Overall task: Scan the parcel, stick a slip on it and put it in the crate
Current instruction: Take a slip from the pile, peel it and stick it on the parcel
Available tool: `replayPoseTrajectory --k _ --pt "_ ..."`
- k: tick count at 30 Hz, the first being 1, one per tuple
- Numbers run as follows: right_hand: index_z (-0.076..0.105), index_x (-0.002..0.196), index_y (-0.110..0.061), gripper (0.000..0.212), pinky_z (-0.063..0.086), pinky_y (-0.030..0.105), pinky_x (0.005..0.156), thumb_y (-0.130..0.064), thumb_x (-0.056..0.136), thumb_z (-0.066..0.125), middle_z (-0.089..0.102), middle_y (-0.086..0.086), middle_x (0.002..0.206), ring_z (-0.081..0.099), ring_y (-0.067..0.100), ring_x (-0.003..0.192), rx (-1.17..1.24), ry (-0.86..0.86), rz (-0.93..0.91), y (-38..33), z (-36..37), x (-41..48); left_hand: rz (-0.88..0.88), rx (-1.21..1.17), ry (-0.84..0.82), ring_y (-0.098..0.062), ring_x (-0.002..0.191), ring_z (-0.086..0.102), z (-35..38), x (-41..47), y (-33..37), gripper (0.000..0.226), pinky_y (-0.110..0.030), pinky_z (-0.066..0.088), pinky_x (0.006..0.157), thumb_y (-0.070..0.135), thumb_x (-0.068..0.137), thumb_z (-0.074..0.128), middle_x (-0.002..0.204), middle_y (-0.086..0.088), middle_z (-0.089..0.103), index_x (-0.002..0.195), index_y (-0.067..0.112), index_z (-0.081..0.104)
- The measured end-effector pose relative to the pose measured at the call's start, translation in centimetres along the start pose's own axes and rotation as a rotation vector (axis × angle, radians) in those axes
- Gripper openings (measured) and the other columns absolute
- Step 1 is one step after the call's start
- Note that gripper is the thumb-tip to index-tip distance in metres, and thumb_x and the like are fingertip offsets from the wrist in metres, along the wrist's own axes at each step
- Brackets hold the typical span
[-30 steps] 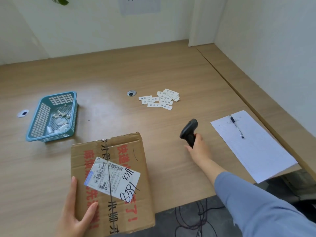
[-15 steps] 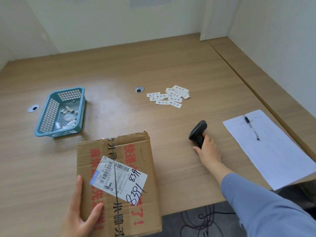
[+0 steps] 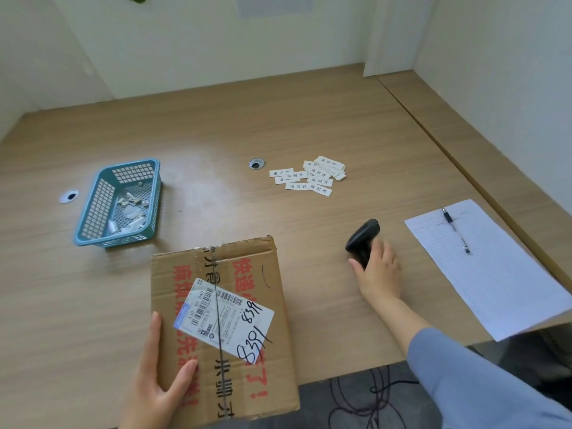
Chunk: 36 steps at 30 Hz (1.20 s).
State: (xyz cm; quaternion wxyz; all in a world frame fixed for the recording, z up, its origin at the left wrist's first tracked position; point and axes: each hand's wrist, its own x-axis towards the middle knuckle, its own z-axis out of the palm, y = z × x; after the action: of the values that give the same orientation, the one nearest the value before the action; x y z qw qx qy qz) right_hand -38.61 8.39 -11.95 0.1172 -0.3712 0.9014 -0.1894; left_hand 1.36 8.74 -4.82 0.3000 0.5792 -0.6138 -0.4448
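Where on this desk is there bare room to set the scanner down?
Bare desk lies between the parcel and the right hand, between the blue basket and the slips, and across the far half behind them. It is crowded rightward: scanner, sheet and pen.

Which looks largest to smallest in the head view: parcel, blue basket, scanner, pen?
1. Parcel, nearest the camera.
2. Blue basket.
3. Scanner, bulkier.
4. Pen, thin but similarly long.
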Motion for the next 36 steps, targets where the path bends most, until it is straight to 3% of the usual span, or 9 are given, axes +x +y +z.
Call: replayPoseTrajectory --k 3,8,11,17,20,25,29,32,36 --pt "0.030 0.149 -0.008 0.065 0.016 0.037 0.120 -0.043 0.095 0.044 0.026 0.009 0.158 0.023 0.023 0.146 0.315 0.056 -0.183 -2.8 -1.4 -3.8 -0.008 -0.011 -0.022 0.023 0.110 0.054 -0.3 0.1 -0.4 0.097 -0.002 0.047 0.086 0.040 0.062 0.076 0.119 0.058 0.044 0.133 0.075 0.020" --pt "0.021 0.146 -0.043 0.063 0.011 0.011 0.113 -0.065 0.088 0.033 0.018 -0.031 0.153 0.011 -0.016 0.140 0.717 -0.262 -0.296 -8.0 -3.2 -12.5 0.026 -0.036 -0.042 0.024 0.116 0.049 -0.4 0.2 -0.6 0.095 -0.020 0.048 0.099 0.052 0.061 0.072 0.123 0.061 0.037 0.135 0.075 0.017" --pt "0.015 0.136 -0.056 0.049 0.008 -0.005 0.102 -0.056 0.093 0.039 0.013 -0.039 0.147 0.007 -0.031 0.130 0.824 -0.458 -0.271 -10.1 -3.3 -15.5 0.039 -0.063 -0.069 0.020 0.123 0.046 -0.4 0.1 -0.6 0.091 -0.008 0.045 0.098 0.045 0.068 0.073 0.128 0.058 0.036 0.133 0.076 0.017" --pt "0.012 0.135 -0.061 0.061 0.021 0.029 0.120 -0.035 0.096 0.051 0.022 -0.024 0.156 0.022 -0.009 0.141 0.960 -0.555 -0.200 -11.2 -2.5 -16.9 0.058 -0.046 -0.087 0.020 0.130 0.038 -0.6 0.0 -0.5 0.090 -0.010 0.038 0.106 0.045 0.073 0.070 0.137 0.055 0.030 0.137 0.073 0.012" --pt "0.006 0.135 -0.062 0.067 0.017 0.026 0.120 -0.022 0.099 0.048 0.013 -0.025 0.157 0.015 -0.007 0.144 0.927 -0.526 -0.223 -11.7 -2.3 -17.3 0.045 -0.065 -0.092 0.014 0.133 0.039 -0.7 0.2 -0.4 0.089 -0.015 0.039 0.108 0.048 0.073 0.069 0.146 0.040 0.033 0.138 0.072 0.012" --pt "0.002 0.139 -0.050 0.068 0.010 0.018 0.119 -0.012 0.101 0.043 0.005 -0.024 0.156 0.008 -0.011 0.142 0.874 -0.473 -0.245 -12.6 -2.1 -17.1 0.027 -0.091 -0.078 0.026 0.122 0.041 -0.6 0.6 -0.3 0.088 0.005 0.039 0.091 0.039 0.075 0.070 0.140 0.039 0.033 0.129 0.080 0.013" --pt "0.004 0.148 -0.039 0.069 0.011 0.019 0.119 -0.009 0.100 0.043 0.007 -0.019 0.159 0.010 -0.006 0.145 0.865 -0.450 -0.253 -13.4 -2.3 -15.8 0.016 -0.117 -0.081 0.020 0.124 0.044 -0.5 1.5 0.4 0.089 -0.006 0.042 0.098 0.052 0.068 0.069 0.134 0.049 0.035 0.134 0.074 0.014" --pt "0.003 0.152 -0.033 0.069 0.012 0.032 0.123 -0.010 0.100 0.043 0.009 -0.013 0.161 0.011 0.002 0.147 0.873 -0.448 -0.223 -14.2 -2.3 -13.6 0.034 -0.127 -0.100 0.023 0.123 0.042 -0.4 3.8 1.9 0.090 -0.006 0.039 0.102 0.048 0.067 0.070 0.140 0.038 0.032 0.139 0.059 0.017" --pt "0.003 0.153 -0.034 0.069 0.017 0.033 0.121 -0.013 0.101 0.043 0.012 -0.010 0.161 0.016 0.005 0.145 0.902 -0.467 -0.144 -15.6 -2.4 -10.8 0.045 -0.048 -0.129 -0.003 0.136 0.039 -0.3 7.4 3.5 0.095 -0.025 0.034 0.113 0.033 0.079 0.074 0.153 0.013 0.033 0.153 0.038 0.014"
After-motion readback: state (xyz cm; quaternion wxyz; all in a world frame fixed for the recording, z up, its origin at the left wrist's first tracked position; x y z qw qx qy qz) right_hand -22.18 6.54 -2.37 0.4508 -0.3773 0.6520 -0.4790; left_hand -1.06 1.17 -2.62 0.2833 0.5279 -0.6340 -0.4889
